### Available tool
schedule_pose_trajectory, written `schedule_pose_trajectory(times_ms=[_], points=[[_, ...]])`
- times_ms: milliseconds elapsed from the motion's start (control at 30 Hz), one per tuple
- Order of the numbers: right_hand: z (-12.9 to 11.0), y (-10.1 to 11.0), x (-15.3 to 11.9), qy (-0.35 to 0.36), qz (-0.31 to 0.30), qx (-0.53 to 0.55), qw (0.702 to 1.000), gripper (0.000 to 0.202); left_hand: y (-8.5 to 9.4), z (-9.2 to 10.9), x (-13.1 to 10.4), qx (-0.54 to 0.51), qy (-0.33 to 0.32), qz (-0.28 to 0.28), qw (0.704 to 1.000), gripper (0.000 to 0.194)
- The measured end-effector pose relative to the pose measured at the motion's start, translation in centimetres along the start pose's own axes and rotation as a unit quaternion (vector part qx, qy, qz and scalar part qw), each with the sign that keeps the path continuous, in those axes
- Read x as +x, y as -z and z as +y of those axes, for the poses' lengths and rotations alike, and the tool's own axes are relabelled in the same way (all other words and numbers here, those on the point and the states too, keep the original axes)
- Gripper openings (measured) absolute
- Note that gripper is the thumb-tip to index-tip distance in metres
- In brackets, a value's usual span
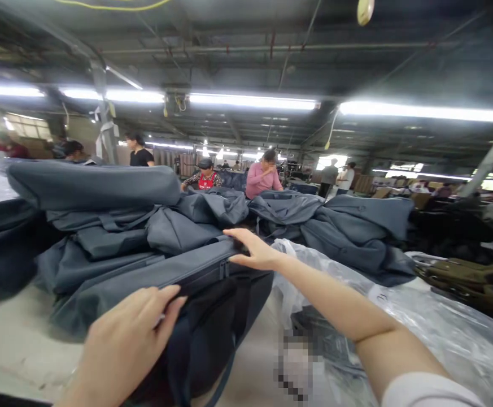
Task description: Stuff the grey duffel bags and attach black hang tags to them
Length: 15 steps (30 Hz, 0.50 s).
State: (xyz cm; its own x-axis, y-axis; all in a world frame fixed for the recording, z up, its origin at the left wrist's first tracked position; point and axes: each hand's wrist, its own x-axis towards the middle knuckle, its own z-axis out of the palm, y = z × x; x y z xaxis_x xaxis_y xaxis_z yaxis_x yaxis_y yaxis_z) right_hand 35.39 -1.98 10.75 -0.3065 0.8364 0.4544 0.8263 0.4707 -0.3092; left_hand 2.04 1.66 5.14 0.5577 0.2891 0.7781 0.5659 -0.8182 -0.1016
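A large blue-grey bag (pixel 212 265) with a zipper along its top edge and dark straps lies on the table in front of me. My right hand (pixel 254 250) grips the far end of its top edge, fingers on the far side and thumb on the near side. Over the bag's near side is my left hand (pixel 130 333), with bent fingers and a small gap between thumb and index finger. Nothing shows in that gap except a small pale spot I cannot make out. Part of the bag's near end is hidden behind this hand.
More blue-grey bags (pixel 97 186) are piled beyond, with others (pixel 356 226) at the right. Clear plastic wrapping (pixel 432 322) covers the right side of the pale table (pixel 17 328). Olive-brown bags (pixel 470 277) lie far right. Co-workers, one in a pink top (pixel 261 178), are behind the piles.
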Motion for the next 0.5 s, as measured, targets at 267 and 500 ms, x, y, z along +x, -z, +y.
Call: schedule_pose_trajectory(times_ms=[267, 500], points=[[-1.7, -0.7, -0.8, 0.027, 0.019, 0.01, 0.999, 0.045, -6.4, 5.5, 9.3, 0.108, -0.19, -0.081, 0.972, 0.029], [-0.9, -0.9, -0.5, 0.041, 0.019, 0.016, 0.999, 0.044, -5.5, 5.6, 11.5, -0.009, -0.072, -0.115, 0.991, 0.027]])
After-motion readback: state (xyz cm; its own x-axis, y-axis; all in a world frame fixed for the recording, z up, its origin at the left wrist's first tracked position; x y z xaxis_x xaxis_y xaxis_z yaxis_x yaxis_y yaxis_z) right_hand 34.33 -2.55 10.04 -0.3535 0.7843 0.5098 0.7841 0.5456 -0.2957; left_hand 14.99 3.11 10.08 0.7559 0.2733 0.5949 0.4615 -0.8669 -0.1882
